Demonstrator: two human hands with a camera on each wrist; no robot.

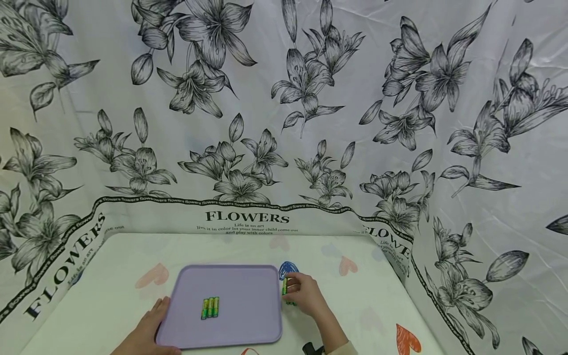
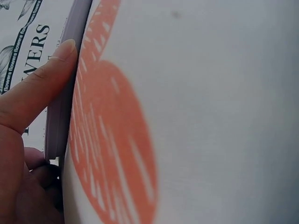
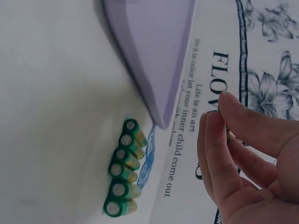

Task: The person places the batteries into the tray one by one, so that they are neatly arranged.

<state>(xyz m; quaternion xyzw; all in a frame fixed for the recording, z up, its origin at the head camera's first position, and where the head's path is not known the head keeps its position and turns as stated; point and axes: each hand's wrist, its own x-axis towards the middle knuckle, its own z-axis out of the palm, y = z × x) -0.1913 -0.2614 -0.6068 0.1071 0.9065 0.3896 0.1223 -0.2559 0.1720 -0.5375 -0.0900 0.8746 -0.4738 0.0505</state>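
Observation:
A lavender tray (image 1: pixel 248 286) lies on the table with three green batteries (image 1: pixel 210 307) side by side in its middle. My left hand (image 1: pixel 148 325) rests at the tray's front left corner. In the left wrist view a straight finger (image 2: pixel 39 86) lies against the tray's rim (image 2: pixel 70 65). My right hand (image 1: pixel 303 295) is just right of the tray and pinches one green battery (image 1: pixel 284 286) between thumb and fingertips (image 3: pixel 212 140). Several more green batteries (image 3: pixel 122 172) lie in a row on the table beside the tray's corner (image 3: pixel 156 70), under that hand.
The table wears a white cloth printed with hearts, one orange (image 1: pixel 407 340), and a blue scribble (image 1: pixel 287 268). A flower-print sheet with the word FLOWERS (image 1: pixel 246 217) walls in the back and both sides. A dark object (image 1: pixel 312 349) shows by my right wrist.

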